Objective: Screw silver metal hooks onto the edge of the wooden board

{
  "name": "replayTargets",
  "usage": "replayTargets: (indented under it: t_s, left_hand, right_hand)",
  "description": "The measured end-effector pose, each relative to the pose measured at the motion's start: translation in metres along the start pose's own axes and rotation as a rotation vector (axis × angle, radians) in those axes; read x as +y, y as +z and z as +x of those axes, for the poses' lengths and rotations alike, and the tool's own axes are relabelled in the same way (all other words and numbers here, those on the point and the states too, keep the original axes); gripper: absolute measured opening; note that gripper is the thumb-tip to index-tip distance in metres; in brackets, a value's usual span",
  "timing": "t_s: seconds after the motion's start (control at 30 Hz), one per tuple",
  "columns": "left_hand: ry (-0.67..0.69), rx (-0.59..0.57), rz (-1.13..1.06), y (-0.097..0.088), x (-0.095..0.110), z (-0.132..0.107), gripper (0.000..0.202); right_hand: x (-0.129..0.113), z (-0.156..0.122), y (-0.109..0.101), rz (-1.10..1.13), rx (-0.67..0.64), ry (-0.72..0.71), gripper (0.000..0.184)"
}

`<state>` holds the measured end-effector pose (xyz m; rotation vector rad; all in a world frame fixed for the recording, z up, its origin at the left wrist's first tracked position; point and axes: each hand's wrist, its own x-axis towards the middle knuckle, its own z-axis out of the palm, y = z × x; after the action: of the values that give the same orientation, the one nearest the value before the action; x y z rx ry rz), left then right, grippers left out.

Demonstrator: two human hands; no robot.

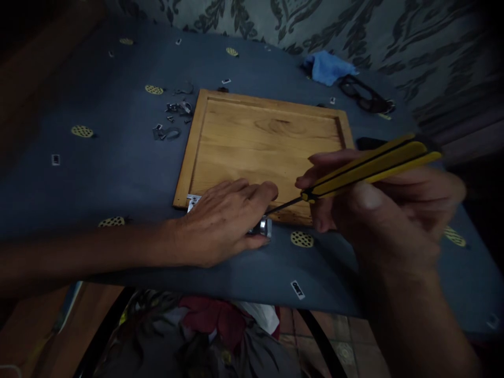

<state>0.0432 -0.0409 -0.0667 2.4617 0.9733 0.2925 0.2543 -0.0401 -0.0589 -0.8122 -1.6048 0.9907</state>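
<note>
A wooden cabinet door panel (260,142) lies flat on a table covered with a blue cloth (118,173). My left hand (224,220) rests on the panel's near edge, fingers closed over a metal hinge (263,227) whose shiny end sticks out under the fingertips. My right hand (386,205) grips a yellow and black screwdriver (370,168). Its dark shaft points left and down, and its tip meets the hinge just under my left fingers.
Several small metal hardware pieces (173,118) lie on the cloth left of the panel. A blue rag (326,67) and dark glasses (364,95) sit at the far right. The table's near edge runs below my hands, with patterned fabric (208,331) beneath it.
</note>
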Motion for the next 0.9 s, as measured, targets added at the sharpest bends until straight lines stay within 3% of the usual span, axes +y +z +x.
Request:
replayTargets:
  t_s: [0.33, 0.53, 0.77, 0.9]
  left_hand:
    - [0.013, 0.024, 0.006, 0.0005, -0.0005, -0.0021, 0.041]
    - [0.022, 0.038, -0.005, 0.0013, -0.0014, -0.0017, 0.041]
    - [0.017, 0.064, -0.024, 0.0024, -0.0025, -0.0028, 0.039]
    - [0.013, 0.049, -0.014, 0.0013, -0.001, -0.0017, 0.04]
  right_hand:
    - [0.0013, 0.0049, 0.0005, -0.067, 0.052, -0.097, 0.014]
    - [-0.0016, 0.0052, -0.0001, -0.044, 0.026, -0.042, 0.025]
    - [0.0026, 0.006, -0.0044, -0.109, -0.007, -0.17, 0.013]
    - [0.0046, 0.0088, -0.0051, -0.084, -0.014, -0.191, 0.015]
